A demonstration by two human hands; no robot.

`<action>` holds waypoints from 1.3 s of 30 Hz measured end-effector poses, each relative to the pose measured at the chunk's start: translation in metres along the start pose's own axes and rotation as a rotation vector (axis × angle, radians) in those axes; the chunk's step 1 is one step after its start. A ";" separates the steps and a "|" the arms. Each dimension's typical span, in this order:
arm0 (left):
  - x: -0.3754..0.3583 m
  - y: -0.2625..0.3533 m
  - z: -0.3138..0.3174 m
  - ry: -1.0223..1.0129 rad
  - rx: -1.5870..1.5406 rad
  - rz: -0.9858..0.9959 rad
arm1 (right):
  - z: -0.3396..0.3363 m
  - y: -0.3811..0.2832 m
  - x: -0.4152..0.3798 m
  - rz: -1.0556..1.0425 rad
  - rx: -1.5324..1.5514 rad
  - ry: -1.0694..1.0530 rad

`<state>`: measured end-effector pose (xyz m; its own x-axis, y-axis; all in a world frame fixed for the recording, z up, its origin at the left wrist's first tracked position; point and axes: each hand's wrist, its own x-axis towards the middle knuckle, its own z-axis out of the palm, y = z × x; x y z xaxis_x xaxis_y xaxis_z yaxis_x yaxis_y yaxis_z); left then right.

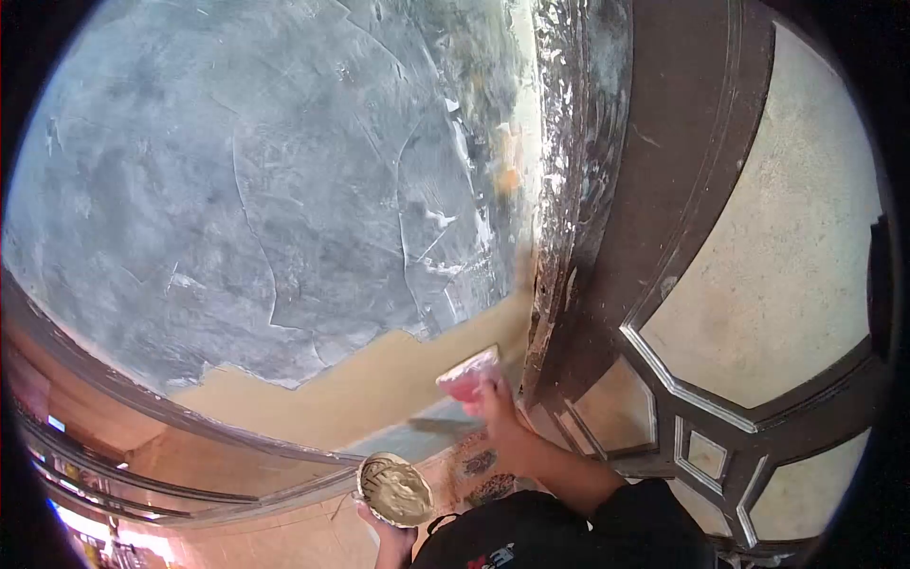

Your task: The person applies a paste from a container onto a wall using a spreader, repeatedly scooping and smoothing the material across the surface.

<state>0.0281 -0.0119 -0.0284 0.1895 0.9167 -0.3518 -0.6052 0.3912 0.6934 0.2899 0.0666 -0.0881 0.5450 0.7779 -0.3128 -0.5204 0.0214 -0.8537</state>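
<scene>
My left hand (396, 537) grips a round bowl (365, 477) from below and the side, low in the view. Wet, cream-grey putty (406, 495) fills much of the bowl and smears its inner wall. In my right hand (497, 406) is a pink putty scraper (464, 381), its broad edge coated with white putty. The scraper is at the lower wall, over a beige strip (379, 372). Above that strip, grey putty (313, 180) covers the wall, with ridges and a ragged lower edge.
A worn wooden frame (578, 161) with chipped white paint borders the wall on the right. Beyond it stands a brown panelled door (673, 142) with pale inset panels (777, 228). Dark rails (142, 484) run along the lower left. The floor (265, 526) is tan.
</scene>
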 end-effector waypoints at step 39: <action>-0.023 -0.040 0.038 0.072 -0.009 0.018 | -0.019 -0.105 0.022 -0.093 0.109 -0.101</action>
<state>0.0772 -0.0452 -0.0240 0.1228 0.9153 -0.3836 -0.6151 0.3735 0.6944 0.3690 0.0701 -0.0131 0.5281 0.8283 -0.1870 -0.5420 0.1592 -0.8252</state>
